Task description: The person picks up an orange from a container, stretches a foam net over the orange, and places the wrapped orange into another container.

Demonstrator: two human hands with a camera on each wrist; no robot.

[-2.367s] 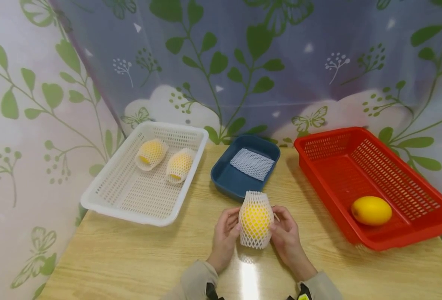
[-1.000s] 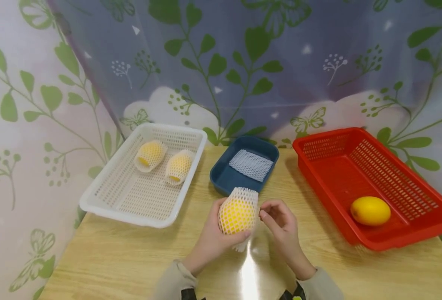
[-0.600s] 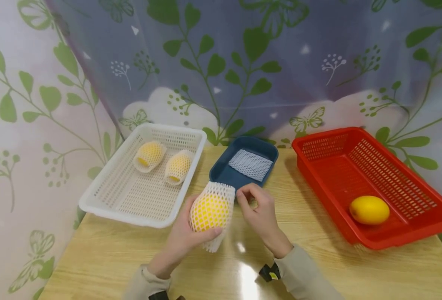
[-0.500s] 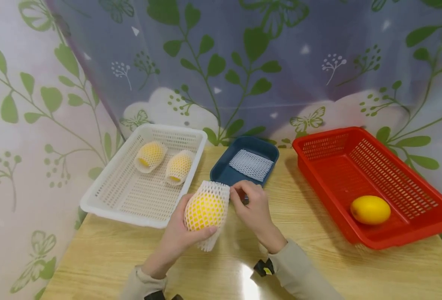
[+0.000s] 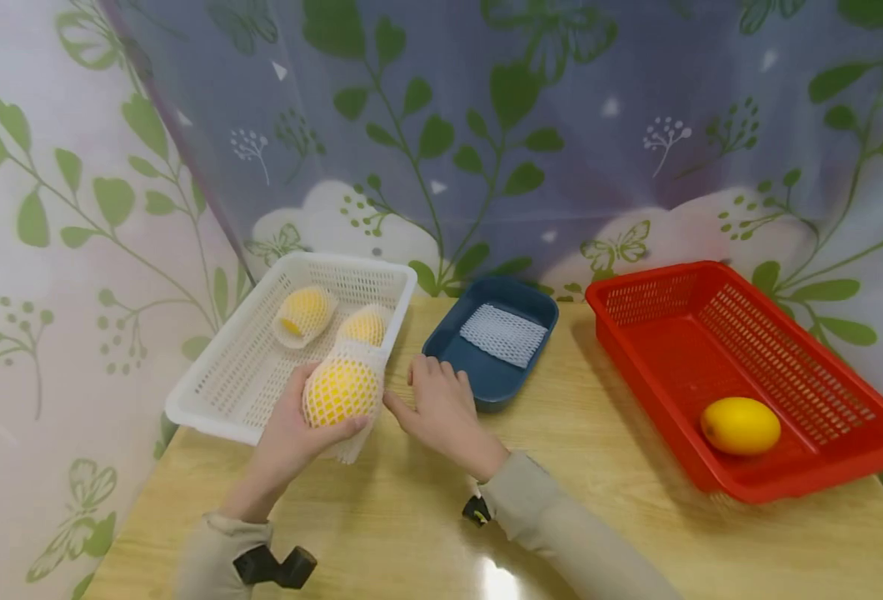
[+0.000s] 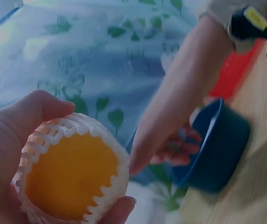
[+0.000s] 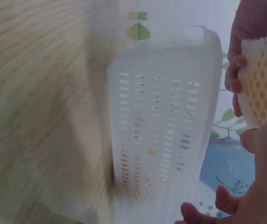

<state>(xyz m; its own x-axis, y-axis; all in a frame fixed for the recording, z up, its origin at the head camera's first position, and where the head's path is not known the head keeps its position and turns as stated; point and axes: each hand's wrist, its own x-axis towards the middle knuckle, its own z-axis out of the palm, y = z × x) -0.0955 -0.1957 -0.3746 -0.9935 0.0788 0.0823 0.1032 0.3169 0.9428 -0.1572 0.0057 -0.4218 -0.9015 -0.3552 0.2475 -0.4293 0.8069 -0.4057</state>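
My left hand (image 5: 286, 433) grips a yellow oval fruit (image 5: 342, 393) in a white foam net sleeve, over the near right corner of the white basket (image 5: 212, 425). Thumb and fingers wrap round it. In the left wrist view the sleeve's open end bares the yellow skin (image 6: 70, 175). My right hand (image 5: 447, 410) is just right of the fruit, fingers loosely bent and apart, holding nothing. Its thumb is close to the net's edge in the right wrist view. Two more netted fruits (image 5: 306, 313) lie in the white basket, one partly hidden behind the held fruit.
A blue tray (image 5: 490, 375) with a flat white foam net (image 5: 503, 333) stands at the back centre, just beyond my right hand. On the right, a red basket (image 5: 655, 350) holds one bare yellow fruit (image 5: 740, 426). A patterned curtain (image 5: 441, 133) hangs behind the table.
The left hand has carried the netted fruit leftward from the table's middle to the white basket. The right hand, earlier touching the net, has followed left and its fingers have loosened.
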